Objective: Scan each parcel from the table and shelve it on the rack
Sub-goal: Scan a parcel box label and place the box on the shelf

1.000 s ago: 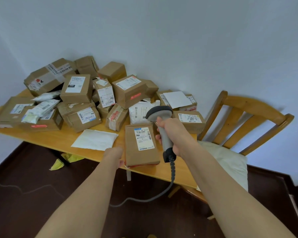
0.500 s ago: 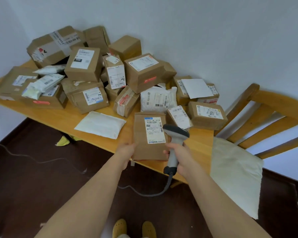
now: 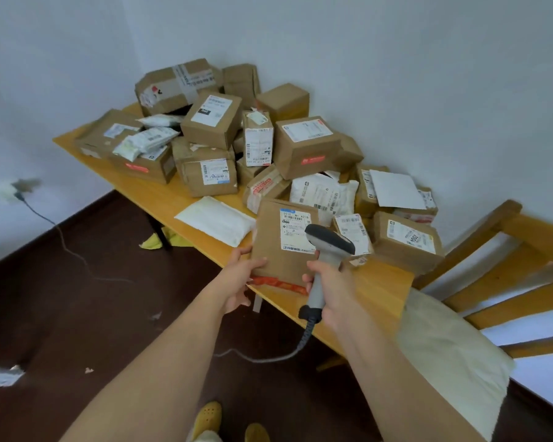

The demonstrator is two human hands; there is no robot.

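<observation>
A flat brown parcel [image 3: 276, 247] with a white label and red tape along its near edge lies at the front edge of the wooden table [image 3: 383, 283]. My left hand [image 3: 241, 280] grips its lower left corner, thumb on top. My right hand [image 3: 328, 290] holds a grey barcode scanner [image 3: 324, 253] by the handle. The scanner's head sits over the parcel's label. Its coiled cable hangs down toward the floor. Behind the parcel, a heap of brown boxes [image 3: 304, 145] and white mailers [image 3: 324, 194] covers the table. No rack shows in this view.
A white padded mailer [image 3: 216, 220] lies left of the held parcel. A wooden chair [image 3: 505, 275] with a cream cushion [image 3: 450, 355] stands at the right, against the table's end. A cable [image 3: 61, 231] runs from a wall socket across the dark floor. Yellow slippers [image 3: 205, 419] show below.
My left hand has taken hold of the flat parcel's corner and its near edge has lifted. The scanner has come down over the label. The view has shifted right and tilted down.
</observation>
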